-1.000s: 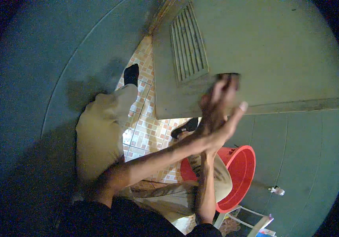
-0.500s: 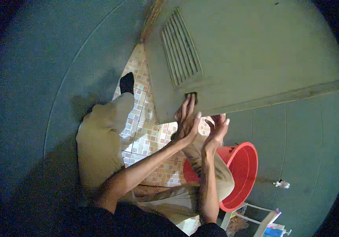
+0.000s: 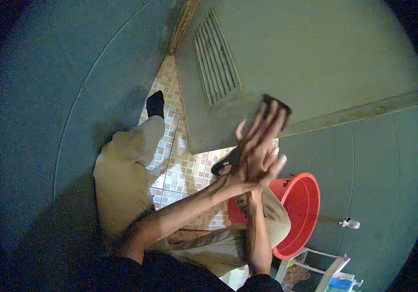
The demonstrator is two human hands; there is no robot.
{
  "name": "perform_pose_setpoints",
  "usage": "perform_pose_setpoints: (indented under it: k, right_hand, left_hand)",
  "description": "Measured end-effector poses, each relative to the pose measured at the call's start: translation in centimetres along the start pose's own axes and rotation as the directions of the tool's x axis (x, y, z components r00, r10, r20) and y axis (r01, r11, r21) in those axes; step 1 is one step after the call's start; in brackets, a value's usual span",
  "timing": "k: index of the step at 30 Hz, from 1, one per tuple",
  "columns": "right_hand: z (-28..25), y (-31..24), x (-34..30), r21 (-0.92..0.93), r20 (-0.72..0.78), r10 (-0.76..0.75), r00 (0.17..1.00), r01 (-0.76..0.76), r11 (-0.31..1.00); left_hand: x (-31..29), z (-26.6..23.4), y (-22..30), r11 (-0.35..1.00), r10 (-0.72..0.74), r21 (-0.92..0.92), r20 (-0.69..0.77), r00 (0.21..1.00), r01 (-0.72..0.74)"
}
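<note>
My left hand (image 3: 257,138) reaches across to the greenish door (image 3: 355,63), its fingers stretched over a dark flat pad (image 3: 286,104). The fingers press that pad against the door surface, close to the door's lower edge; motion blurs them a little. Behind it, my right hand (image 3: 277,168) is mostly covered by the left hand and wrist. Its thumb and part of a finger show just below the door's edge. Whether it touches the door or holds anything is hidden.
A slatted vent (image 3: 216,61) is set in the door. Beside my bent knee stands a red bucket (image 3: 314,214), near a pale rack (image 3: 323,277) holding items. A small tap-like fitting (image 3: 351,224) sits on the green wall (image 3: 379,170). Tiled floor (image 3: 184,180) lies below; a dark-socked foot (image 3: 155,103) rests there.
My left hand has slid right and upward along the door with the dark pad. It now overlaps my right hand, which showed separately at the door's edge before.
</note>
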State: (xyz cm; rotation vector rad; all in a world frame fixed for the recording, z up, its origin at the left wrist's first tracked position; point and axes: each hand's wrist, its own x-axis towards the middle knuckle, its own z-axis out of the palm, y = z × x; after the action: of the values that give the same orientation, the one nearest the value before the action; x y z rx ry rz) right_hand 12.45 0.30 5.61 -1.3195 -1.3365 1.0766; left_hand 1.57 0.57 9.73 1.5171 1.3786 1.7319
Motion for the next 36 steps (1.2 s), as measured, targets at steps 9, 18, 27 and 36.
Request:
perform_pose_setpoints:
  k: [9, 18, 27, 36]
  right_hand:
    - [0.7, -0.6, 0.1, 0.019, -0.134, -0.146, 0.98, 0.15, 0.989]
    - [1.4, -0.9, 0.9, 0.019, -0.194, -0.099, 0.976, 0.105, 0.994]
    - [-1.1, 0.1, 0.4, 0.08, -0.153, -0.024, 0.988, 0.037, 0.996]
    - [-0.2, -0.7, 0.9, 0.261, -0.193, 0.05, 0.98, 0.002, 0.965]
  left_hand:
    - [-2.5, 2.4, -8.8, 0.969, -0.142, -0.211, -0.057, 0.988, 0.127]
    - [-8.0, 6.1, -17.4, 0.638, -0.725, -0.276, 0.1, 0.681, 0.719]
    - [-2.5, 1.5, -2.3, 0.99, -0.108, -0.084, 0.059, 0.992, 0.113]
    - [-8.6, 4.0, -8.2, 0.98, -0.096, -0.186, -0.122, 0.988, 0.073]
